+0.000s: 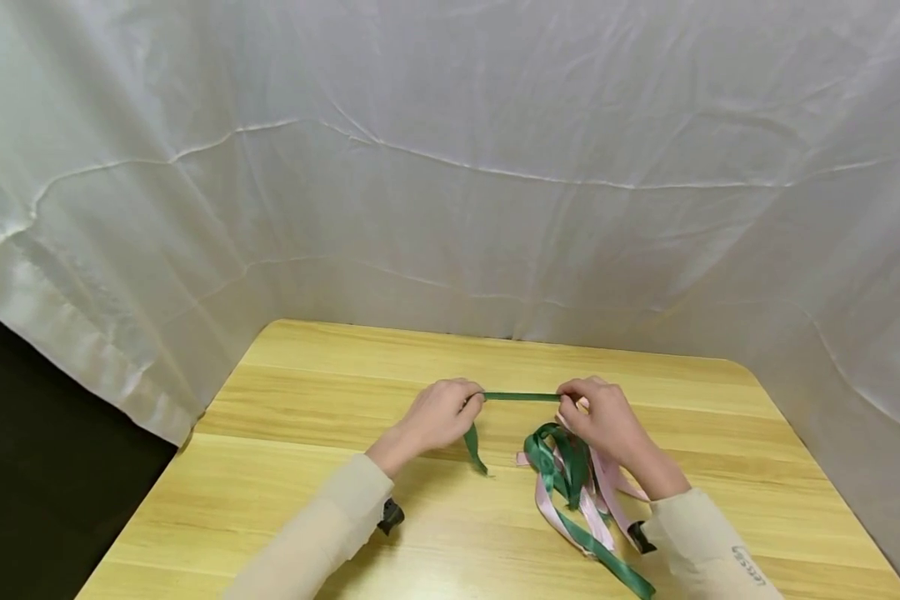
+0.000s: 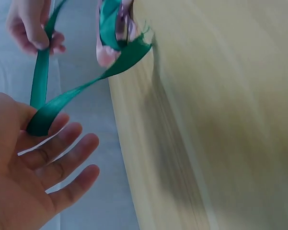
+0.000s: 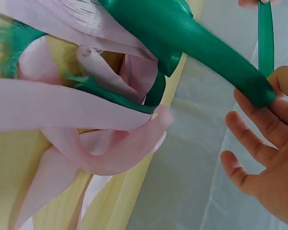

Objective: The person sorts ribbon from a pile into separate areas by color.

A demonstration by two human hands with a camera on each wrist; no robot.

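Observation:
A green ribbon (image 1: 521, 397) is stretched straight between both hands above the table. My left hand (image 1: 441, 414) pinches it between thumb and index finger, and a short frayed end (image 2: 129, 56) hangs down from that grip. In the left wrist view the other left fingers are spread loosely. My right hand (image 1: 598, 417) pinches the ribbon too, with thumb and forefinger, its remaining fingers apart in the right wrist view. From the right grip the green ribbon (image 3: 220, 57) runs down into a tangle of green and pink ribbons (image 1: 562, 467) just below that hand.
The wooden table (image 1: 285, 500) has rounded far corners. White cloth (image 1: 495, 225) hangs behind it and along both sides. A pink ribbon (image 3: 67, 105) loops through the pile, with frayed ends showing. A dark area (image 1: 37, 450) lies off the table's left edge.

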